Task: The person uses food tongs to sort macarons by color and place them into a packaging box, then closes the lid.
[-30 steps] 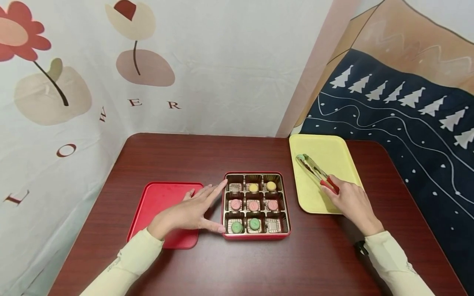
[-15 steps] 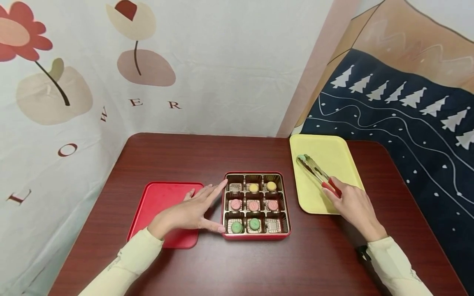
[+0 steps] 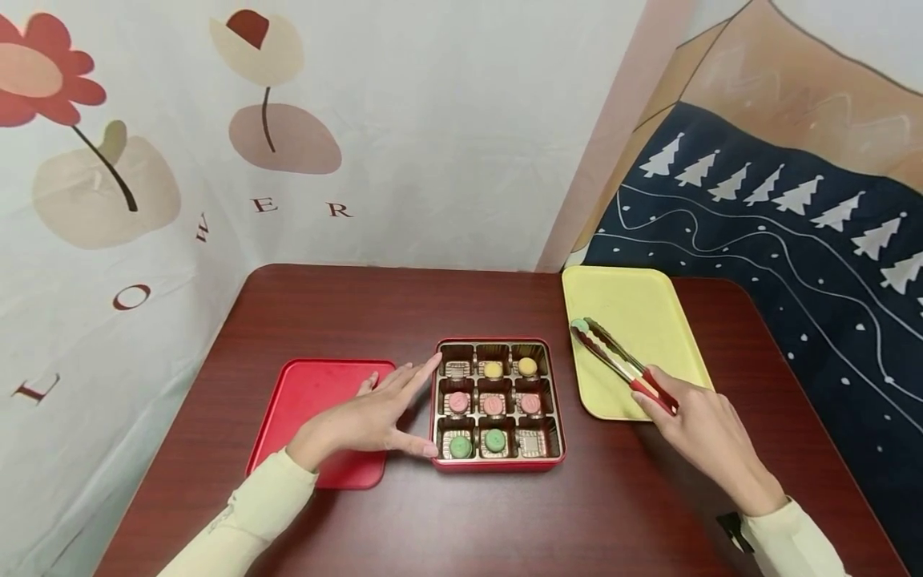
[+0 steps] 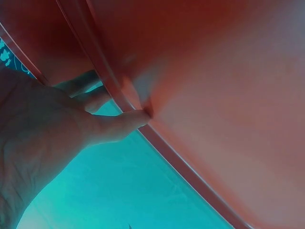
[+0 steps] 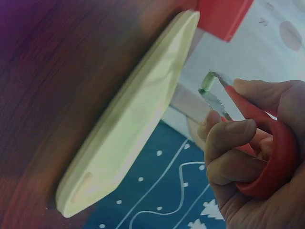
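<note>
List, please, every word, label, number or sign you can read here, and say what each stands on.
"L O W E R": spaced, dark red letters on the white hanging, head view.
Right wrist view, top right: two marks on a white surface, too blurred to read for sure.
Left sleeve: faint marks, too small to read.
Red box, tongs and yellow tray: no readable text.

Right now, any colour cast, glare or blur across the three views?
Head: mostly crisp, faint sheen on the table, soft shadow beside the left sleeve; left wrist: heavy cyan and red cast, broad red surface blurred; right wrist: dim, purple tint in the top-left corner, tongs hazy toward the tips.
</note>
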The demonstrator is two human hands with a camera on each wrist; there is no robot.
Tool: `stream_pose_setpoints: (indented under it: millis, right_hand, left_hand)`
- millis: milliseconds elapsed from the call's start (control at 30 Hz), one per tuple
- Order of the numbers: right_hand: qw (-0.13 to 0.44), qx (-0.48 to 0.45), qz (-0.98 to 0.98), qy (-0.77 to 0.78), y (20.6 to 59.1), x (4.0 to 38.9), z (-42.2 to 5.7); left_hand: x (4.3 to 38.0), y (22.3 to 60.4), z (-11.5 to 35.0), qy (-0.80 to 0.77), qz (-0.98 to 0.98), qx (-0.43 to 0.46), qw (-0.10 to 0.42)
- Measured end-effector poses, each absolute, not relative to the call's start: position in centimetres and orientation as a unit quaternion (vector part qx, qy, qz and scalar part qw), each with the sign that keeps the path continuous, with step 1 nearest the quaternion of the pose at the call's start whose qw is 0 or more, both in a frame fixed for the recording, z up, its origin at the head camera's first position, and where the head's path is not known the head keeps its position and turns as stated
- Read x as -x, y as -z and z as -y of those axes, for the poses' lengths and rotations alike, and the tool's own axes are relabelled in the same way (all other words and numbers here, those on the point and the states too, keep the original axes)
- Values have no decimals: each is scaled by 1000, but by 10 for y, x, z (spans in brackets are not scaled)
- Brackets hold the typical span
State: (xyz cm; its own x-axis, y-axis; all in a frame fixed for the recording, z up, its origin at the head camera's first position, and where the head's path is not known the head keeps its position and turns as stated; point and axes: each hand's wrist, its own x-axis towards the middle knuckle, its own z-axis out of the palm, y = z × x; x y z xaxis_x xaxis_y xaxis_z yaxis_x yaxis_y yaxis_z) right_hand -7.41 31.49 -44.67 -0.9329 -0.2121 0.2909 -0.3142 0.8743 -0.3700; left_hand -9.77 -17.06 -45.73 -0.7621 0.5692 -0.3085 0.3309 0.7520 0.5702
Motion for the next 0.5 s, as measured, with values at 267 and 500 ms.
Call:
stream_pose_setpoints:
  millis: [267, 500]
  right_hand:
    - [139, -163, 956, -201, 432, 46, -306]
    - [158, -181, 951, -196, 427, 21, -296]
  left_hand:
    - [98, 452, 169, -255, -903, -249, 243]
    - [96, 452, 169, -256, -903, -242, 247]
